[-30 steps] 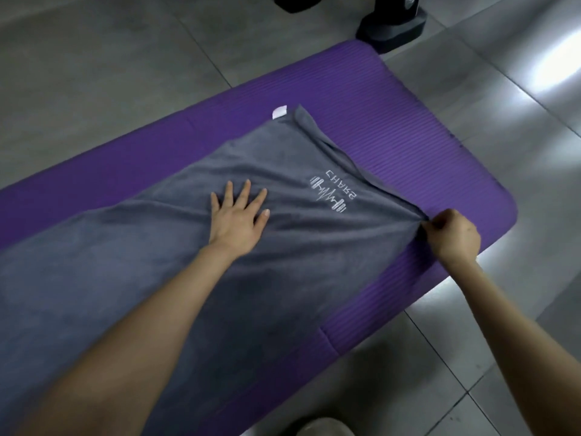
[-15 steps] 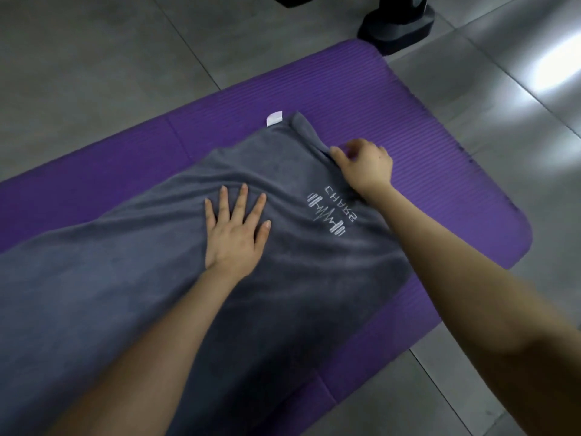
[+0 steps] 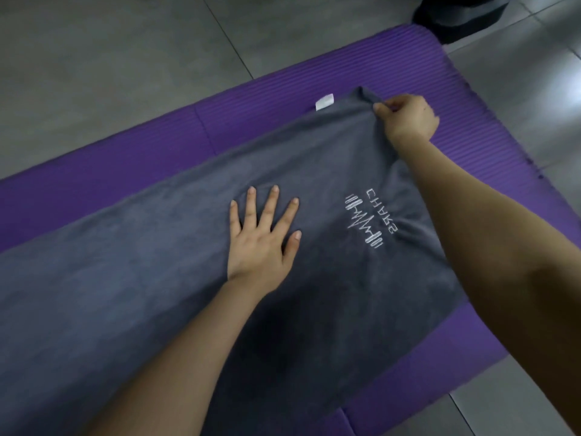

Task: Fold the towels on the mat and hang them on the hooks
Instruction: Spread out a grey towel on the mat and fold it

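A large grey towel (image 3: 151, 278) with a white embroidered logo (image 3: 367, 220) and a small white tag (image 3: 324, 102) lies spread along the purple mat (image 3: 471, 99). My left hand (image 3: 261, 237) lies flat on the towel's middle, fingers spread and straight. My right hand (image 3: 407, 118) pinches the towel's far right corner between thumb and curled fingers, a little to the right of the tag. The fabric bunches slightly under that grip. No hooks are in view.
Grey tiled floor (image 3: 110, 64) surrounds the mat. A dark base of some stand (image 3: 459, 14) sits on the floor just past the mat's far right corner. The mat's near right edge (image 3: 440, 391) meets bare tiles.
My right hand let go of the towel's near right corner and moved along the right edge to the far corner, which it now pinches. My left hand stayed flat on the towel.
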A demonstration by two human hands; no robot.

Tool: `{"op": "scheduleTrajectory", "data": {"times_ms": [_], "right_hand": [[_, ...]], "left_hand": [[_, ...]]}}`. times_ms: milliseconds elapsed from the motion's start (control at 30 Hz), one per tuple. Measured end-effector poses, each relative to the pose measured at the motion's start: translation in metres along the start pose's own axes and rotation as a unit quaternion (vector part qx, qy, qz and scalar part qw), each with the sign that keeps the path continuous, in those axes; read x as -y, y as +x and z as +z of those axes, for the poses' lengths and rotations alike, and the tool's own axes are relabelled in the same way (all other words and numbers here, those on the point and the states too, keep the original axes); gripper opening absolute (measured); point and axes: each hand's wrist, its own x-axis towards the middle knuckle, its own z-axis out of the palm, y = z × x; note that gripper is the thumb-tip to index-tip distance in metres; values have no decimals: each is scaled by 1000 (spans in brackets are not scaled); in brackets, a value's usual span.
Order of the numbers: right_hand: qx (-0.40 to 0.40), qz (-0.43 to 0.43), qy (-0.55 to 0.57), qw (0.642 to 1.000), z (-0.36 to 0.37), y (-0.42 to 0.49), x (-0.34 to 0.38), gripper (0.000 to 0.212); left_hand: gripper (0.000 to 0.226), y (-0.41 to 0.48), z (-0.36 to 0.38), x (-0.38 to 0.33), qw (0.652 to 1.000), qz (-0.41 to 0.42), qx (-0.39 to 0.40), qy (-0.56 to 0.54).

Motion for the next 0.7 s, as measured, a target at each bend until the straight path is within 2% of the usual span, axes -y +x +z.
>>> {"op": "scheduleTrajectory", "data": {"times_ms": [100,233,367,467,533,633,700], "right_hand": [[11,-20,-31,999,5,6,-6,35],[-26,-39,-51,998,-19,-15,-41,46],[-13,-2,-111,994,-62,-81,-117,51],[26,30,-114,993,-85,-134,-154,42],[49,36,-107,992,-94,-155,-165,35],[67,62,-89,992,-105,-166,-166,26],[57,51,-78,994,-114,-172,-152,25]], "left_hand": [[55,1,-1,1,1000,3,7,6],[57,3,-3,2,999,-4,33,5],[62,6,-9,1,996,-12,90,9],[57,12,-21,3,990,-14,141,-15],[55,9,-33,4,990,-34,98,-92],[45,-17,-54,3,968,-92,-57,-226],[24,-41,-63,5,942,-123,-67,-303]]}}
